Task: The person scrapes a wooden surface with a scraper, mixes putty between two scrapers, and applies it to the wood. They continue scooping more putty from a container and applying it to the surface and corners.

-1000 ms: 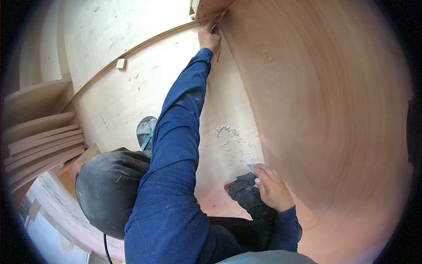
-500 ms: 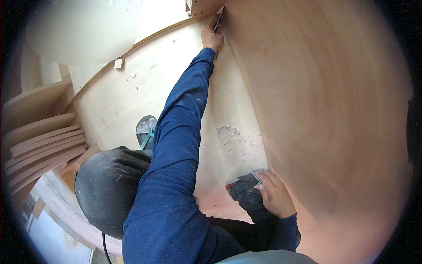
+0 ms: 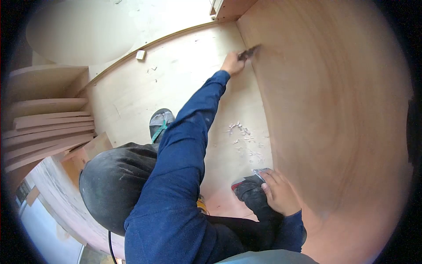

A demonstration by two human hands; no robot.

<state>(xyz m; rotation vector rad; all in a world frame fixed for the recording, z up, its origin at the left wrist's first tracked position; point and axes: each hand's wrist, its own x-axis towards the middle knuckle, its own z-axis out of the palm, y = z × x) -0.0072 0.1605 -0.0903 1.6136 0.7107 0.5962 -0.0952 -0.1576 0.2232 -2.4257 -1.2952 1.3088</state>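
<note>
My left hand (image 3: 233, 64) reaches far forward, closed around a dark, flat, scraper-like tool (image 3: 249, 53). Motion blurs the tool, and its tip meets the large plywood panel (image 3: 334, 101) on the right, just above the seam with the pale wooden board (image 3: 189, 66). Nearer my body, my right hand (image 3: 281, 193) pinches a thin, flat, greyish piece (image 3: 260, 173) between thumb and fingers, beside my shoe and close to the panel. What that piece is cannot be made out. Pale shavings (image 3: 241, 134) lie scattered on the board between my hands.
Curved wooden boards (image 3: 48, 127) are stacked at the left. A small wood block (image 3: 140, 55) sits by the raised edge strip (image 3: 176, 35). A wooden box-like part (image 3: 231, 9) stands at the far corner. My sandalled foot (image 3: 161, 123) rests on the board.
My left hand has come back from the far corner along the seam toward me, with the dark tool now tilted against the panel. My right hand stays nearly still. The view has shifted slightly.
</note>
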